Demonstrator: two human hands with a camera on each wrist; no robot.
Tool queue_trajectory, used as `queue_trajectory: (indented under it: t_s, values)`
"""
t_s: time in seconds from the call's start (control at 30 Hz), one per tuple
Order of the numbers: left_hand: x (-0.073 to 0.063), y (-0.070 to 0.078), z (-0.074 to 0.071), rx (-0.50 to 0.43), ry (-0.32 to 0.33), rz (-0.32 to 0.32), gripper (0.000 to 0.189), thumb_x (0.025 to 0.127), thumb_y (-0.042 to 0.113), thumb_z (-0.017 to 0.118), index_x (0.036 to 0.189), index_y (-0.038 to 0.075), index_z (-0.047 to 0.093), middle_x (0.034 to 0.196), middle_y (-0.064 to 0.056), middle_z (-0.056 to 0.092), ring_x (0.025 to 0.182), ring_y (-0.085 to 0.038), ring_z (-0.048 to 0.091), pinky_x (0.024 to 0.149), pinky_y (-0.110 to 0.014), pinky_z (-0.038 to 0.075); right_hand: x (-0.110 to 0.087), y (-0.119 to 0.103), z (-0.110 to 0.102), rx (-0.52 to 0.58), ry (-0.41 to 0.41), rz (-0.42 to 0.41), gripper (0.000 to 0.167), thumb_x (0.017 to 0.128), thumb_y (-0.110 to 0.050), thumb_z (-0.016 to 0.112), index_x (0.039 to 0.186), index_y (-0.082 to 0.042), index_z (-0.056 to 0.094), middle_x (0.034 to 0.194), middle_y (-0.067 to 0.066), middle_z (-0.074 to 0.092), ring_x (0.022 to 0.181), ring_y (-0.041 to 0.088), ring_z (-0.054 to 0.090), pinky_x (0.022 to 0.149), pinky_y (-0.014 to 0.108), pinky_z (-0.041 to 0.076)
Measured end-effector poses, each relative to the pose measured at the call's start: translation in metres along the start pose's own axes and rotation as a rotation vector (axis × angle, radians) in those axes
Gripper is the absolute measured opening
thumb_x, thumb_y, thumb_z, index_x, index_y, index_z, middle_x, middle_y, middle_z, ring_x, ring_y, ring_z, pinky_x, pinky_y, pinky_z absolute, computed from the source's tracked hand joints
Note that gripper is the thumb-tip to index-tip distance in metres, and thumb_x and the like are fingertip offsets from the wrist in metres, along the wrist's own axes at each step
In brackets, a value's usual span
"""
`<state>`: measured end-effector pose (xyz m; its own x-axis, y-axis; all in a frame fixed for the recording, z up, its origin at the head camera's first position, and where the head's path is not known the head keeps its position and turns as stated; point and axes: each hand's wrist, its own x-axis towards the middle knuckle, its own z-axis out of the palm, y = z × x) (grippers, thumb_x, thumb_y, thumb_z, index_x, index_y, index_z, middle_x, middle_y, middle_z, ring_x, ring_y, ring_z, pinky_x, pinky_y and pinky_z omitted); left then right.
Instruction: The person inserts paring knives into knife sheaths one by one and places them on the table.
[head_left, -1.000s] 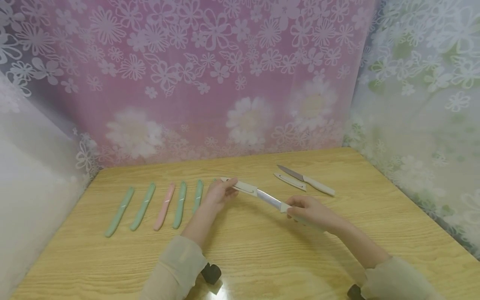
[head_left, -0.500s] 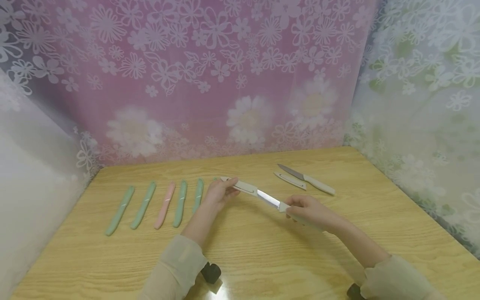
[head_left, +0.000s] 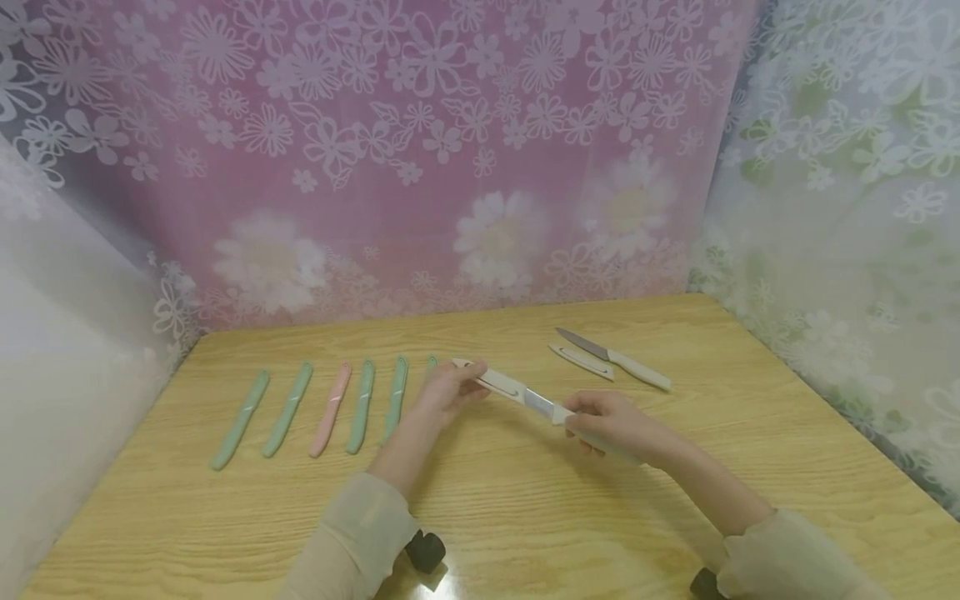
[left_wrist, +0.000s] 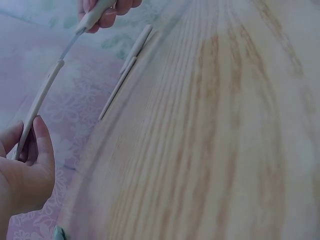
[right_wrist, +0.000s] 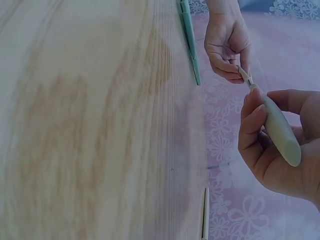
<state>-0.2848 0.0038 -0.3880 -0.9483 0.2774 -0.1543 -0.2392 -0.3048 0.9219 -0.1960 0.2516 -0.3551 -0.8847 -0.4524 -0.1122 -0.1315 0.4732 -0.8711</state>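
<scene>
My left hand (head_left: 448, 390) pinches a cream knife sheath (head_left: 501, 382) near its far tip. The right hand (head_left: 617, 423) grips the pale handle (right_wrist: 281, 128) of a knife, whose blade (head_left: 538, 402) runs partway into the sheath's open end. A short stretch of bare metal shows between sheath and handle. Both are held up over the table, and in the left wrist view the sheath (left_wrist: 39, 97) and blade line up at a slant. Most of the blade is hidden inside the sheath.
On the wooden table (head_left: 480, 517) lie several green sheathed knives (head_left: 242, 419) and a pink one (head_left: 330, 410) in a row at left. At back right, an unsheathed cream-handled knife (head_left: 637, 369) lies beside its cream sheath (head_left: 581, 362). Floral curtains (head_left: 450, 167) hang behind and at the sides.
The exposed part of the blade has become shorter as the knife slid further into the sheath. My left hand has shifted slightly right; the right hand has moved slightly left.
</scene>
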Motion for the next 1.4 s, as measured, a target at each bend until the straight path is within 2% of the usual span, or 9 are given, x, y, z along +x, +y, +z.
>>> queue_trajectory:
  t_s: [0.23, 0.53, 0.83, 1.03, 1.27, 1.4]
  values:
    - [0.001, -0.002, 0.004, 0.012, -0.012, -0.019, 0.010, 0.088, 0.002, 0.060, 0.093, -0.007, 0.060, 0.080, -0.007, 0.064, 0.072, -0.015, 0.062, 0.070, -0.025, 0.054, 0.001, 0.000, 0.002, 0.014, -0.011, -0.005, 0.033, 0.096, -0.021, 0.049, 0.114, 0.007, 0.050, 0.094, 0.022, 0.058, 0.063, 0.017, 0.053, 0.055, 0.028, 0.049]
    - [-0.002, -0.004, 0.007, 0.041, -0.038, -0.030, 0.018, 0.087, 0.002, 0.061, 0.100, -0.010, 0.059, 0.082, -0.008, 0.063, 0.072, -0.015, 0.063, 0.085, -0.036, 0.051, 0.004, -0.002, 0.007, 0.019, -0.018, -0.033, 0.034, 0.097, -0.020, 0.049, 0.113, 0.010, 0.050, 0.087, 0.021, 0.058, 0.063, 0.015, 0.054, 0.055, 0.027, 0.051]
    - [-0.005, -0.006, 0.009, 0.048, -0.067, -0.039, 0.022, 0.087, 0.004, 0.061, 0.103, -0.011, 0.056, 0.086, -0.007, 0.062, 0.076, -0.015, 0.063, 0.085, -0.034, 0.051, 0.006, -0.002, 0.010, 0.023, -0.011, -0.032, 0.032, 0.097, -0.019, 0.050, 0.111, 0.010, 0.051, 0.082, 0.020, 0.057, 0.061, 0.015, 0.053, 0.054, 0.025, 0.050]
    - [-0.005, -0.007, 0.011, 0.045, -0.080, -0.041, 0.016, 0.087, 0.004, 0.062, 0.096, -0.008, 0.057, 0.085, -0.007, 0.062, 0.078, -0.016, 0.063, 0.082, -0.031, 0.052, 0.007, -0.003, 0.012, 0.034, -0.004, -0.032, 0.031, 0.096, -0.017, 0.050, 0.109, 0.010, 0.052, 0.081, 0.019, 0.057, 0.061, 0.014, 0.053, 0.054, 0.023, 0.049]
    - [-0.009, -0.005, 0.011, 0.025, -0.113, -0.010, 0.013, 0.085, 0.006, 0.065, 0.089, -0.005, 0.060, 0.086, -0.009, 0.063, 0.079, -0.018, 0.064, 0.078, -0.029, 0.053, 0.008, -0.003, 0.014, 0.028, -0.003, -0.034, 0.031, 0.096, -0.017, 0.050, 0.110, 0.011, 0.051, 0.081, 0.020, 0.057, 0.062, 0.017, 0.053, 0.055, 0.026, 0.050]
    - [-0.006, -0.002, 0.010, 0.073, -0.069, -0.034, 0.017, 0.086, 0.008, 0.064, 0.096, -0.005, 0.060, 0.090, -0.009, 0.063, 0.083, -0.018, 0.063, 0.085, -0.033, 0.050, 0.011, -0.004, 0.017, -0.055, 0.008, -0.037, 0.030, 0.093, -0.019, 0.055, 0.109, 0.006, 0.055, 0.076, 0.015, 0.060, 0.061, 0.017, 0.054, 0.054, 0.029, 0.050]
